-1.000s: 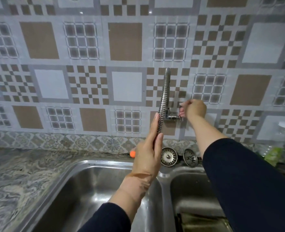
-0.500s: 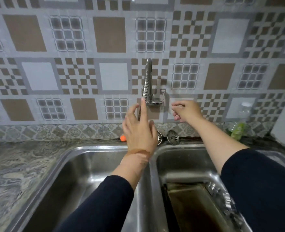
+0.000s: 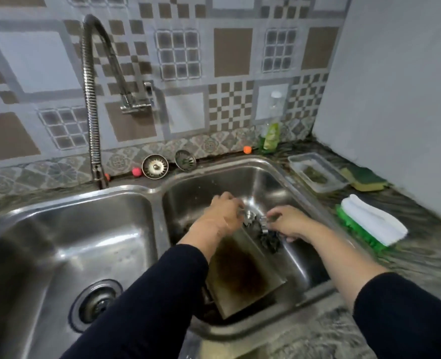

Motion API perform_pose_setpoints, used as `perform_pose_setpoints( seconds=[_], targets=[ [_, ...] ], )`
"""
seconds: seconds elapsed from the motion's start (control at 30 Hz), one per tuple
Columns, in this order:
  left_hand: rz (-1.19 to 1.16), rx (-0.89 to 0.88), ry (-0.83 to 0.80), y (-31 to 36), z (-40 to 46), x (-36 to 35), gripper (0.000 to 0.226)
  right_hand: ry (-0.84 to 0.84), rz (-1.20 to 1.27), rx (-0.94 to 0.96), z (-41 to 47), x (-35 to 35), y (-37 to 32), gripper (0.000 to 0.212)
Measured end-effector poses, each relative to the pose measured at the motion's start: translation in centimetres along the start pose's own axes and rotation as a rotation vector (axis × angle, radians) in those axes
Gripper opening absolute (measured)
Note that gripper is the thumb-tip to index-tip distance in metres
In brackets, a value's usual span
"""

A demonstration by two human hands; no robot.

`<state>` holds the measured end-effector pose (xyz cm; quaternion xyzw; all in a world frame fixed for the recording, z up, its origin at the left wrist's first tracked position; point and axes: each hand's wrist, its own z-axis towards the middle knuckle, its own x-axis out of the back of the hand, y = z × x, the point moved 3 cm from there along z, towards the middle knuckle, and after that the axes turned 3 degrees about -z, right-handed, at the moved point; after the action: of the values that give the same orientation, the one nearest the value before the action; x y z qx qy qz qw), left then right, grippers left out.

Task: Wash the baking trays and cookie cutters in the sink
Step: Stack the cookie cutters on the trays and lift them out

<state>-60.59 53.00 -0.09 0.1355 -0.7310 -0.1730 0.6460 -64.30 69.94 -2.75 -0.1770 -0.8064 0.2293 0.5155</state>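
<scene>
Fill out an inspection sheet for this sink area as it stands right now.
Surface: marbled countertop around a steel double sink.
Job's things: stained baking tray leaning in the right basin; metal cookie cutters at its far end, blurred.
Clutter: scrub brush, sponge, clear container, soap bottle, two strainers on the ledge behind the sink.
Grippers: left hand and right hand both down in the right basin at the cutters; each grip too blurred to judge.
Cables: nothing seen.
Surroundings: patterned tile wall; flexible faucet bent over the left basin, no water seen.
</scene>
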Motion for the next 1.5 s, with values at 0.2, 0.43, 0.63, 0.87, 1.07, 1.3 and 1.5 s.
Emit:
perform_pose_setpoints(
  seconds=[0.2, 0.43, 0.63, 0.87, 1.07, 1.3, 1.5],
  targets=[
    [-0.015, 0.15, -0.223, 1.1, 5.6, -7.2, 0.051, -0.075, -0.08, -0.121, 2.9, -2.3, 5.9, 0.054],
    [0.193, 0.138, -0.183, -0.7, 12.8, -12.4, 0.062, -0.077, -0.31, 0.081, 9.7, -6.0, 7.7, 0.081],
    [0.399, 0.192, -0.285, -2.6, 16.2, -15.1, 0.071, -0.161, -0.331, 0.039, 13.4, -7.9, 8.4, 0.101],
    [0.609, 0.161, -0.301, -2.3, 18.1, -15.4, 0.04, -0.168, -0.272, 0.038, 14.7, -8.4, 8.0, 0.102],
    [0.516, 0.149, -0.269, -2.4, 18.1, -15.6, 0.036, -0.112, -0.218, -0.027, 14.6, -8.4, 8.1, 0.094],
    [0.286, 0.008, -0.178, -1.8, 17.2, -15.5, 0.026, -0.019, -0.022, -0.072, 14.3, -7.6, 9.0, 0.077],
    [-0.035, 0.103, -0.005, -0.9, 16.1, -12.7, 0.022, 0.159, 0.13, 0.001, 13.5, -4.9, 6.6, 0.073]
  ],
)
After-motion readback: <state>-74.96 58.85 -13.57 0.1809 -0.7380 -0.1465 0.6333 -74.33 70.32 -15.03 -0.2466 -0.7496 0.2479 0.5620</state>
